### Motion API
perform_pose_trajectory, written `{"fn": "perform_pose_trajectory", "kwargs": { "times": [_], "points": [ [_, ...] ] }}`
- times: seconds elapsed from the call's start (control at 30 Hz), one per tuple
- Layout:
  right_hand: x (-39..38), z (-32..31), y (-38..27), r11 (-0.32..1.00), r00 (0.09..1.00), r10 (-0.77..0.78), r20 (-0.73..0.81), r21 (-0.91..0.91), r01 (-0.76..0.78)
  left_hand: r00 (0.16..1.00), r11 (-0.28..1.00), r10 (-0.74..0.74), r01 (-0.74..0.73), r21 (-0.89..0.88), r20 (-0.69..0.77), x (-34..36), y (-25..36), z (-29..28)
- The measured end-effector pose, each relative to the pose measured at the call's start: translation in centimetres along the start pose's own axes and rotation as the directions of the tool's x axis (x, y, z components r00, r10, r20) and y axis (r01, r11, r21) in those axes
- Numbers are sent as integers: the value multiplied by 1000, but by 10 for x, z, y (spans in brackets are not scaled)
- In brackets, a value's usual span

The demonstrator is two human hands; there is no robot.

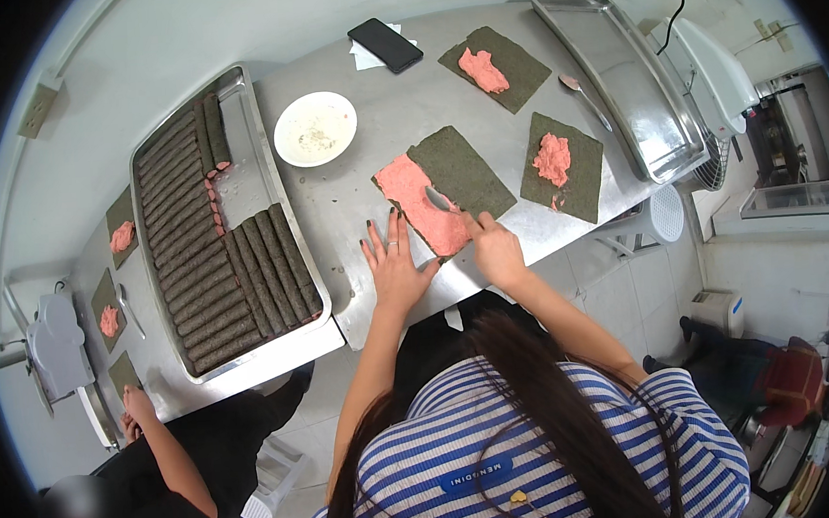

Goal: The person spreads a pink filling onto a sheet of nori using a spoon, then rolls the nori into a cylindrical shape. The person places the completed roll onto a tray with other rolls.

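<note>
A nori sheet (463, 169) lies in front of me on the steel table, its nearer left part coated with pink meat paste (408, 185). My right hand (499, 252) is closed round the handle of a metal spoon (437, 199), whose bowl rests on the paste. Fingers spread, my left hand (397, 266) lies at the left edge of the sheet. To the right is a second nori sheet (589, 189) topped with a lump of paste (553, 159). A third sheet (522, 55) with its own lump (484, 70) lies farther back.
A steel tray (255, 107) on the left holds rows of nori rolls (181, 245). Behind me to its right stand a white bowl (315, 129) and a phone (385, 45) on paper. Another tray (624, 85) and spoon (587, 102) are at right. A co-worker's hand (139, 406) works at far left.
</note>
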State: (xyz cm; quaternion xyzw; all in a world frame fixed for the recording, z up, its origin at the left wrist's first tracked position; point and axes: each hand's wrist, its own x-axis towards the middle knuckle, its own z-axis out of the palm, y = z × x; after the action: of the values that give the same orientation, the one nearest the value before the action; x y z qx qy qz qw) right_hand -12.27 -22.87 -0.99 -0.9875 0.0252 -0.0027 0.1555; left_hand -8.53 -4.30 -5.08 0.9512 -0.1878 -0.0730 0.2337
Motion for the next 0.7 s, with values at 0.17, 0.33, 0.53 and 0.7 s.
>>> {"fn": "perform_pose_trajectory", "kwargs": {
  "times": [0.17, 0.33, 0.53, 0.7],
  "points": [
    [-16, 12, -13, 996, 996, -86, 36, -35, 87, 1000, 1000, -1, 1, 15, 5, 0, -3, 4],
    [-16, -14, -2, 999, 998, -54, 31, -4, 54, 1000, 1000, -12, 11, 18, 17, 1, -4, 3],
    [-32, 1, -1, 997, 999, -18, 30, -71, 20, 1000, 1000, -10, 10, 9, 26, 1, -2, 3],
    [-48, -2, -3, 987, 986, -158, 55, 25, 157, 999, 1000, -17, 17, 10, 32, 1, -2, 1]
  ]
}}
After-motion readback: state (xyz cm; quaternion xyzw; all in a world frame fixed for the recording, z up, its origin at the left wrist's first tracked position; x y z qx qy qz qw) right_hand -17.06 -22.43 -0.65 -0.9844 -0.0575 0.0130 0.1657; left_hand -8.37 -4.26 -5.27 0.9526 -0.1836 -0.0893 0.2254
